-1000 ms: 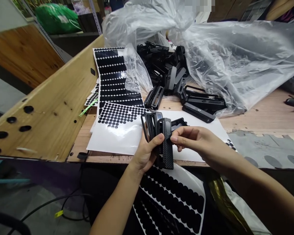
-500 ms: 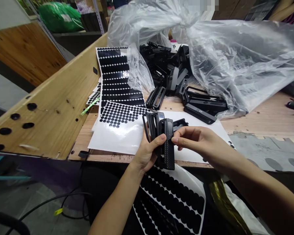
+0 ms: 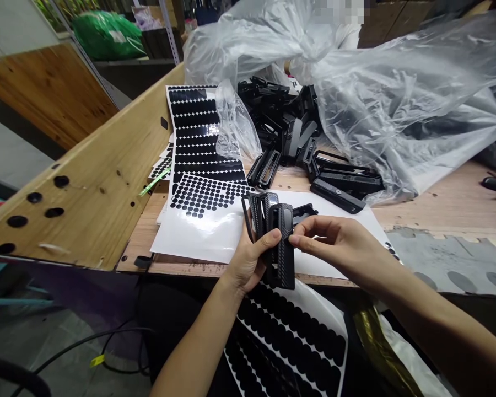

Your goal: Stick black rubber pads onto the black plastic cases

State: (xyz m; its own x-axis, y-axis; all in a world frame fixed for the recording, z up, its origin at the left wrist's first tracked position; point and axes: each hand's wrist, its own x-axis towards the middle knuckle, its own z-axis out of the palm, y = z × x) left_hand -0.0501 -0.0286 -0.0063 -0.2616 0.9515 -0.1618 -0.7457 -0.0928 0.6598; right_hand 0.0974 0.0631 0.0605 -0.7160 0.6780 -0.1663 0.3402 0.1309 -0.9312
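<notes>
My left hand (image 3: pixel 252 256) is wrapped round a few black plastic frames with a carbon-fibre pattern and long slots. The front black plastic frame (image 3: pixel 286 259) stands nearly upright under my thumb, and others fan out behind it to the left. Against the right edge of that front frame, my right hand (image 3: pixel 326 240) has its thumb and index fingertip pressed together in a pinch. Whatever may be between those fingertips is too small or hidden to make out. Another black part (image 3: pixel 305 212) lies behind the right fingers on a white sheet (image 3: pixel 322 267).
Sheets of round black stickers (image 3: pixel 194 127) lie left on the wooden table, with another dotted sheet (image 3: pixel 297 325) below its edge. A pile of black parts (image 3: pixel 289 132) spills from a clear plastic bag (image 3: pixel 380 105). A wooden side board (image 3: pixel 99 165) borders the left.
The whole view has shifted slightly downward in the picture. Both hands keep almost the same hold and place at the black frames.
</notes>
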